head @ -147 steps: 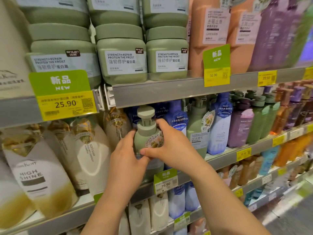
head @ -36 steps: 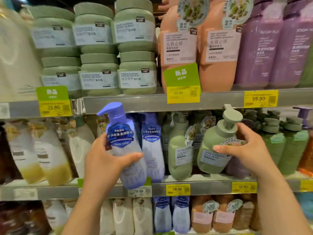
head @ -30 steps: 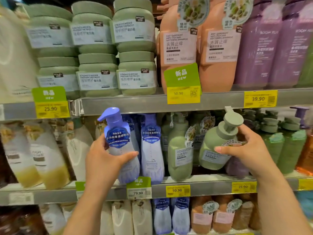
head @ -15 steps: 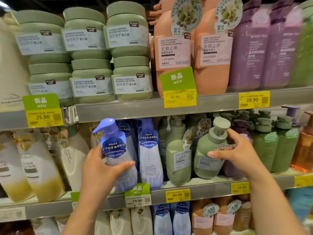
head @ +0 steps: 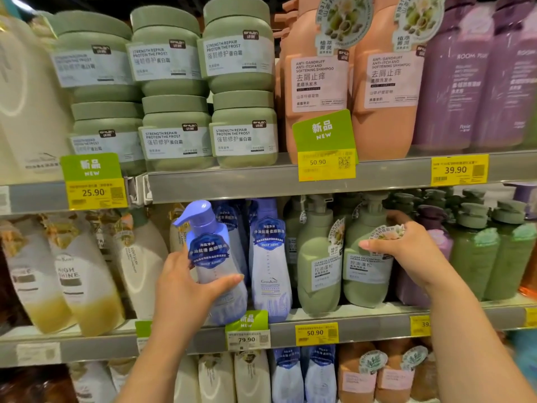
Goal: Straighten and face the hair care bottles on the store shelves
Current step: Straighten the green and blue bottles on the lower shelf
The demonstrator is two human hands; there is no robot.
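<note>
My left hand (head: 186, 289) grips a blue pump bottle (head: 213, 257) at the front of the middle shelf (head: 363, 324); the bottle leans a little left, label facing me, pump spout pointing left. My right hand (head: 406, 251) holds a green pump bottle (head: 366, 269) by its upper body; that bottle stands upright on the shelf beside a matching green bottle (head: 318, 266). A second blue bottle (head: 270, 263) stands between the two pairs.
Cream and gold bottles (head: 87, 280) fill the shelf's left, darker green (head: 476, 257) and purple pump bottles (head: 433, 237) its right. Green jars (head: 174, 135), orange bottles (head: 316, 82) and purple bottles (head: 465, 82) crowd the shelf above. Price tags (head: 316, 333) hang on the shelf edges.
The green bottle in my right hand has gone from tilted and lifted to upright on the shelf next to its match. The blue bottle has moved lower and closer to the shelf front.
</note>
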